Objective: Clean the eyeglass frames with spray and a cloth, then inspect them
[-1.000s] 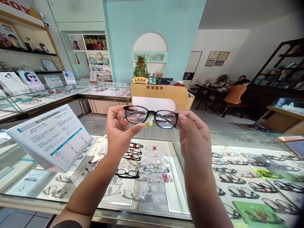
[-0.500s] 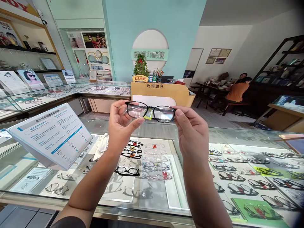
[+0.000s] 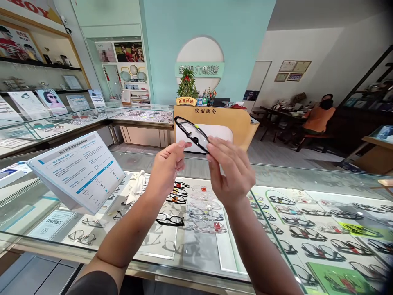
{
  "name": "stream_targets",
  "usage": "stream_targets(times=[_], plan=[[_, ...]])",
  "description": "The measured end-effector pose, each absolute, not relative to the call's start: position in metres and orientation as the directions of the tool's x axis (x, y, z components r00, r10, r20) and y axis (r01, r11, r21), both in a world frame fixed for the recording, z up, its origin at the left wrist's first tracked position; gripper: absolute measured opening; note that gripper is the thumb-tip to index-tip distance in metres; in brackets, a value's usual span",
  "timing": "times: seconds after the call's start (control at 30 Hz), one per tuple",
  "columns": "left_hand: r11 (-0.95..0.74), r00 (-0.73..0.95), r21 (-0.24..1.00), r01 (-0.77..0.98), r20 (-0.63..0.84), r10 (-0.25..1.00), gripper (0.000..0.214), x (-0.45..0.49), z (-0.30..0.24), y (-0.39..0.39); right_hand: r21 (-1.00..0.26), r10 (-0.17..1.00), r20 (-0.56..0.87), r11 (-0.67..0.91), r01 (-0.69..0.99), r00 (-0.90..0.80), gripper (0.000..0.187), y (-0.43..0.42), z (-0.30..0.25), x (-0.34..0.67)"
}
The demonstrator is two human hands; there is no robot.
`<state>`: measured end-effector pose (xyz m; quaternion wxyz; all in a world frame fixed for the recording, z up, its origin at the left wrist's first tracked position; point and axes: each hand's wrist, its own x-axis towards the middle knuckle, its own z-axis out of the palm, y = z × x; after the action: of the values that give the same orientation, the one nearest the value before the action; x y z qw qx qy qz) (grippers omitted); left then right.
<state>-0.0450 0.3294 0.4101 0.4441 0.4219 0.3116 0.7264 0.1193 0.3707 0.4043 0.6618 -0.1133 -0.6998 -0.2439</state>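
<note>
A pair of black-framed eyeglasses [image 3: 192, 132] is held up above the glass counter, tilted, with the lenses turned edge-on. My right hand [image 3: 231, 170] grips one end of the frame between thumb and fingers. Just below the bridge is my left hand [image 3: 167, 168], its fingers curled in and one fingertip pointing towards the nose pads. It has no hold on the frame; whether the fingertip touches it, I cannot tell.
Several rows of glasses lie inside the glass display counter [image 3: 196, 256]. A printed stand-up card [image 3: 81, 172] rests on its left part, near a white cloth [image 3: 136, 186]. Beyond are a wooden cash desk [image 3: 242, 119] and a seated person in orange [image 3: 319, 119].
The eyeglasses have turned from facing me to a slanted edge-on position. My left hand has let go of its end and curled its fingers, while my right hand keeps its grip.
</note>
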Motion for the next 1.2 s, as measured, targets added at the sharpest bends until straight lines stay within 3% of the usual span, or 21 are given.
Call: stream_targets(times=[0.27, 0.43, 0.57, 0.67, 0.73, 0.83, 0.97, 1.07, 1.2], plan=[[-0.374, -0.272, 0.798, -0.473, 0.272, 0.923, 0.062, -0.062, 0.416, 0.337, 0.323, -0.218, 0.934, 0.855, 0.405, -0.285, 0.032, 0.368, 0.399, 0.113], [-0.448, -0.307, 0.807, -0.385, 0.346, 0.887, 0.056, -0.070, 0.416, 0.334, 0.319, -0.208, 0.926, 0.878, 0.357, -0.315, 0.024, 0.359, 0.400, 0.110], [-0.572, -0.399, 0.816, -0.084, 0.499, 0.769, 0.049, -0.072, 0.415, 0.329, 0.119, -0.057, 0.969, 0.961, 0.249, -0.242, 0.007, 0.348, 0.405, 0.112], [-0.539, -0.329, 0.816, 0.209, 0.578, 0.747, 0.044, -0.079, 0.408, 0.322, -0.126, 0.203, 0.943, 0.951, 0.282, -0.264, 0.024, 0.348, 0.405, 0.119], [-0.475, -0.234, 0.788, 0.392, 0.585, 0.777, 0.040, -0.088, 0.402, 0.317, -0.224, 0.327, 0.886, 0.923, 0.313, -0.328, 0.037, 0.357, 0.397, 0.128], [-0.333, -0.054, 0.658, 0.676, 0.495, 0.867, 0.029, -0.107, 0.392, 0.311, -0.351, 0.465, 0.829, 0.865, 0.358, -0.310, 0.058, 0.376, 0.369, 0.145], [-0.157, 0.097, 0.366, 0.917, 0.176, 0.980, 0.020, -0.128, 0.376, 0.316, -0.601, 0.731, 0.642, 0.667, 0.441, -0.230, 0.072, 0.399, 0.320, 0.169], [-0.102, 0.096, 0.249, 0.963, 0.037, 0.995, 0.020, -0.132, 0.358, 0.324, -0.630, 0.771, 0.616, 0.605, 0.486, -0.161, 0.075, 0.412, 0.295, 0.178], [-0.122, 0.140, 0.232, 0.965, -0.063, 0.988, 0.018, -0.127, 0.333, 0.331, -0.605, 0.759, 0.633, 0.609, 0.513, -0.155, 0.074, 0.425, 0.281, 0.186]])
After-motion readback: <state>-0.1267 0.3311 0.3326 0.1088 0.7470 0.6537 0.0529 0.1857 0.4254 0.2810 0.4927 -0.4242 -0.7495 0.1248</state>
